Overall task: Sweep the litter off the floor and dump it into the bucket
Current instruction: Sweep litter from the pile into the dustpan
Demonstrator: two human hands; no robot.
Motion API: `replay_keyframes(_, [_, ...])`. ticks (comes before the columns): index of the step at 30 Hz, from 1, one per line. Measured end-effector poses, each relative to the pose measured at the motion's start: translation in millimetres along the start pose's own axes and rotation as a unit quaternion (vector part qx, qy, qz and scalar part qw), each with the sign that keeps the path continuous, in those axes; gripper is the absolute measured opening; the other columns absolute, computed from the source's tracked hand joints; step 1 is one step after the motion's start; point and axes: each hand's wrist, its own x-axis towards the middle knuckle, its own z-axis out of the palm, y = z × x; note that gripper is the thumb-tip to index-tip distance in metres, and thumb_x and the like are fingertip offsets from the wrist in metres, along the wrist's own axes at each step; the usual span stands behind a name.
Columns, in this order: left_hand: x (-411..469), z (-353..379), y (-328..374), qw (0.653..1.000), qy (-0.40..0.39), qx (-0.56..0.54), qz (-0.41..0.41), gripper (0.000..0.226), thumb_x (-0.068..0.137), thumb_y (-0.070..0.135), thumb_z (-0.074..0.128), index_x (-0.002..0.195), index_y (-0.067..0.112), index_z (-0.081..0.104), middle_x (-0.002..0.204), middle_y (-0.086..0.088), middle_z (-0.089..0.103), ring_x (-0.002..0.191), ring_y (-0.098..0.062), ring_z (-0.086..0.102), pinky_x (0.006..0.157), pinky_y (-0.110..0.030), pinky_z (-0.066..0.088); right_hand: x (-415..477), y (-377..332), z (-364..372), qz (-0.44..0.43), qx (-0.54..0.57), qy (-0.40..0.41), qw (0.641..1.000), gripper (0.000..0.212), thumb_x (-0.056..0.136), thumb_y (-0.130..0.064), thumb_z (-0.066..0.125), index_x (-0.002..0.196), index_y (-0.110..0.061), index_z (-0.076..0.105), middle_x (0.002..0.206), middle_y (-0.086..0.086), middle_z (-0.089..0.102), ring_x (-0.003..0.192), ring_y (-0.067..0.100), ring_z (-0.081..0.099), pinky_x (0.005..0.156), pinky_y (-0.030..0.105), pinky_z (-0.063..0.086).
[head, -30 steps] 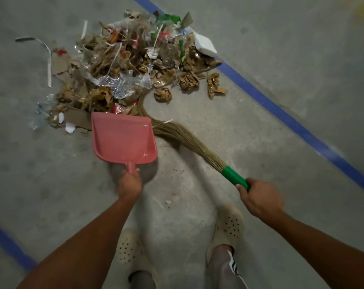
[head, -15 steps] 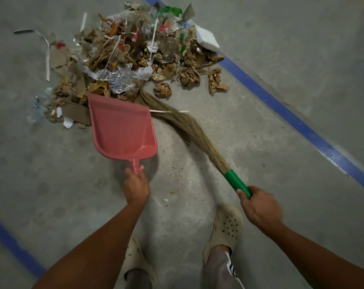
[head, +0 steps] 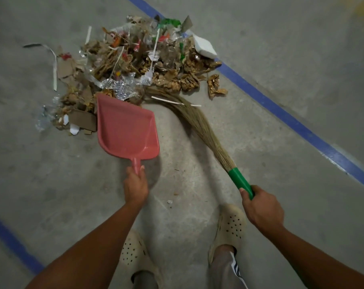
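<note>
A heap of litter (head: 139,61) lies on the concrete floor ahead: crumpled brown paper, clear plastic, cardboard scraps, white strips. My left hand (head: 135,185) grips the handle of a pink dustpan (head: 127,130), whose front lip sits against the near edge of the heap; the pan holds nothing. My right hand (head: 260,207) grips the green handle of a straw broom (head: 200,124). The broom's bristles bend left and reach the heap beside the pan's far right corner. No bucket is in view.
A blue floor line (head: 281,113) runs diagonally behind and to the right of the heap; another blue line (head: 12,243) crosses the lower left. My feet in pale perforated clogs (head: 229,226) stand below the hands. A white foam block (head: 205,47) tops the heap's right side.
The broom's bristle tips have swung right and back along the heap's near edge. The dustpan has stayed against the heap, turned slightly with its lip toward the upper left.
</note>
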Motion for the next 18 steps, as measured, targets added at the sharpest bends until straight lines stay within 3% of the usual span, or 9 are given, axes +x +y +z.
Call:
replay_keyframes(6, [13.4,-2.9,22.7,0.999,0.017,-0.01,0.047,0.038,0.106,0.031,0.047,0.118,-0.005,0.049,0.107,-0.03,0.062,0.097,-0.044,0.061,0.078,-0.043,0.044,-3.6,12.7,-8.7,-0.026,-0.067,0.002,0.997,0.04,0.103,-0.055,0.038,0.12,-0.026,0.058,0.066,-0.007,0.054,0.055,0.008,0.053,0.047,0.022,0.041])
replay_keyframes(12, [33.0,21.5,33.3,0.995,-0.013,0.078,0.058,0.044,0.106,0.032,0.046,0.126,-0.008,0.046,0.117,-0.033,0.06,0.107,-0.048,0.06,0.087,-0.049,0.046,5.4,27.0,-11.5,-0.018,-0.09,0.009,0.996,0.041,0.103,-0.056,0.035,0.126,-0.027,0.054,0.067,-0.009,0.05,0.057,0.01,0.051,0.046,0.023,0.034])
replay_keyframes(18, [36.7,36.1,27.4,0.994,-0.045,0.101,0.005,0.045,0.105,0.031,0.049,0.123,-0.01,0.05,0.12,-0.034,0.061,0.11,-0.049,0.06,0.091,-0.049,0.048,17.6,27.3,-7.8,0.053,0.026,0.05,0.997,0.038,0.102,-0.052,0.045,0.117,-0.022,0.063,0.066,-0.005,0.053,0.058,0.014,0.05,0.051,0.025,0.032])
